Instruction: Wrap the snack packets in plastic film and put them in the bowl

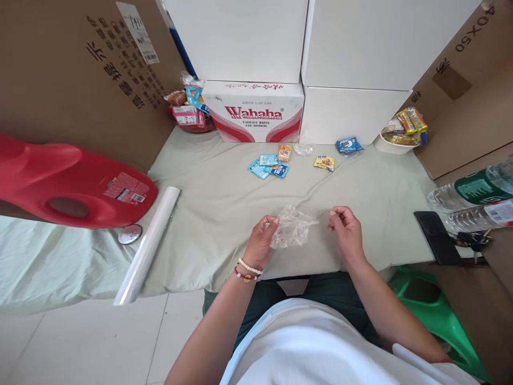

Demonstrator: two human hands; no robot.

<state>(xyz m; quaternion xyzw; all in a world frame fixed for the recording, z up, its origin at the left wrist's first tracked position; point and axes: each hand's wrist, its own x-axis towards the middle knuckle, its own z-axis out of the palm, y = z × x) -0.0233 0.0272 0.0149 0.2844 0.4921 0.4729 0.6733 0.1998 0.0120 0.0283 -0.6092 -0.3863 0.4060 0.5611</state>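
Note:
My left hand, with bracelets at its wrist, pinches the left edge of a crumpled piece of clear plastic film above the cloth. I cannot tell whether the film is a bag or a flat sheet. To the right of it, my right hand is closed, thumb against the fingers, with a small gap between it and the film's pointed right end. Anything inside that pinch is too small to make out. Beyond the hands lie several blue snack packets, a small orange-brown packet and a yellow packet.
A clear film roll, a round lid and a red jug are at left. Behind stand a Wahaha carton, a snack basket and a white tub. Bottles and a black phone-like slab are right.

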